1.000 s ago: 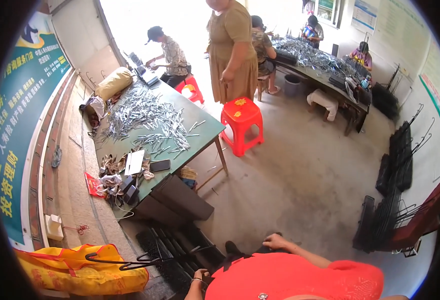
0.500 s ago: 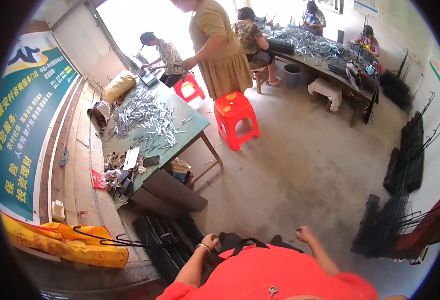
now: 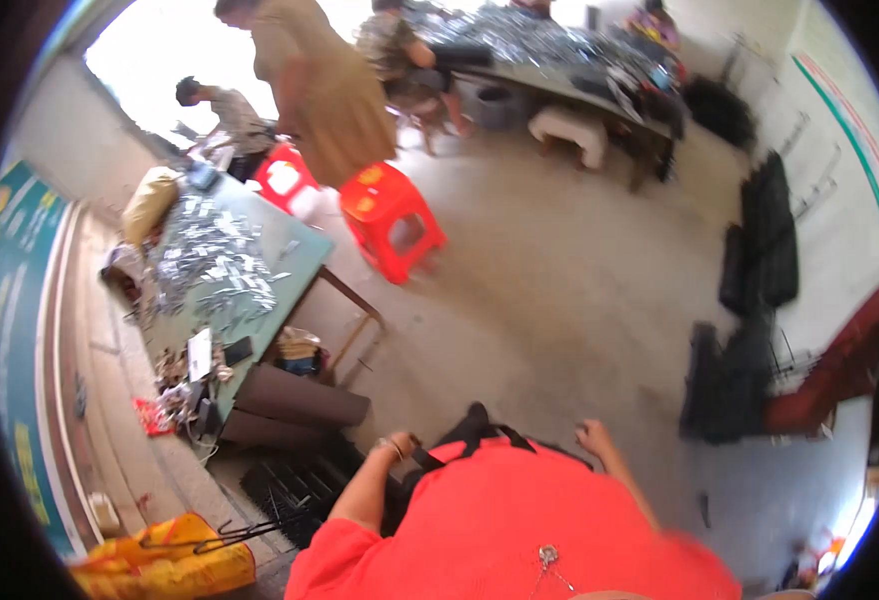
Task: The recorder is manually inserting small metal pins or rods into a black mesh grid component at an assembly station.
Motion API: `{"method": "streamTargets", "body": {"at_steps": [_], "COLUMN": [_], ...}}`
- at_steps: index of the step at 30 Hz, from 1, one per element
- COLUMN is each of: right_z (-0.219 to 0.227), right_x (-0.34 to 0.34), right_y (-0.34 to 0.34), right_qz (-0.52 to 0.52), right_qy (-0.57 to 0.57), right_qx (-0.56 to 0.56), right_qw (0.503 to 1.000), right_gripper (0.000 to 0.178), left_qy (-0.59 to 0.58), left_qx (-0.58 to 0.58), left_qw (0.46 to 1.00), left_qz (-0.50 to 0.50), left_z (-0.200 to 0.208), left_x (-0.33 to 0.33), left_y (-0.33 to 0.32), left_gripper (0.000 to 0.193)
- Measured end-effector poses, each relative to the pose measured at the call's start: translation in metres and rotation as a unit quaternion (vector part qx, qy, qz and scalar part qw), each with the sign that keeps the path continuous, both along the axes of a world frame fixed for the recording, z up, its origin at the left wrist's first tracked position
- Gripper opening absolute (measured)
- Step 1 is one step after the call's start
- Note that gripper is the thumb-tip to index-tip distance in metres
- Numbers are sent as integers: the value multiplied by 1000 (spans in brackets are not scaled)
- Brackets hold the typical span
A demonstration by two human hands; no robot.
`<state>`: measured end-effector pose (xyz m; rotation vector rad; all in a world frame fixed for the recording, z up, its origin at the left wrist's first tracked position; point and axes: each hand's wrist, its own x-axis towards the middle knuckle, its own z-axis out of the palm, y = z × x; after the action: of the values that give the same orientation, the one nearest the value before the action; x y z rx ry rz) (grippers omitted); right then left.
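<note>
My left hand [image 3: 400, 443], with a bracelet at its wrist, hangs low in front of my red top [image 3: 520, 510]. Dark straps [image 3: 440, 455] lie right beside its fingers; blur hides whether it grips anything. On the other side my right hand [image 3: 591, 436] hangs over the floor, its fingers curled in and nothing visible in them. Neither hand touches the green table [image 3: 305, 250] at the left, where a heap of thin metal pieces [image 3: 210, 255] lies. A dark phone [image 3: 238, 350] rests on its near end.
A red stool [image 3: 390, 220] stands ahead beside a standing person [image 3: 325, 95]. Another person [image 3: 235, 120] sits beyond the table. A long table [image 3: 560, 75] spans the back. Black racks [image 3: 760, 235] line the right wall; a yellow-red sack [image 3: 170, 560] lies near left.
The view has swung, so the tables, stool and people sit further left and higher in the picture. Both hands remain low at my sides. One foot now shows ahead of me.
</note>
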<state>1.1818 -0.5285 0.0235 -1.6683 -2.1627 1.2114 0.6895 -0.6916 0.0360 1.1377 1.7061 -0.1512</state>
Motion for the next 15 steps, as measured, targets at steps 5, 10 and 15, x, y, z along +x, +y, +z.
{"method": "streamTargets", "body": {"at_steps": [5,10,15], "right_z": [1,-8,-110], "right_x": [17,10,67], "right_y": [-47,-84,-110], "right_qz": [-115,-149,-113], "right_qy": [-49,-77,-107], "right_qx": [-137,-153,-150], "right_qw": [983,974,976], "right_gripper": [20,21,20], "left_qy": [34,-38,-213], "left_qx": [231,505,739], "left_qw": [972,862,636], "left_qz": [-4,-22,-60], "left_z": [52,166,430], "left_x": [-14,34,84], "left_y": [143,260,310], "left_gripper": [24,21,31]}}
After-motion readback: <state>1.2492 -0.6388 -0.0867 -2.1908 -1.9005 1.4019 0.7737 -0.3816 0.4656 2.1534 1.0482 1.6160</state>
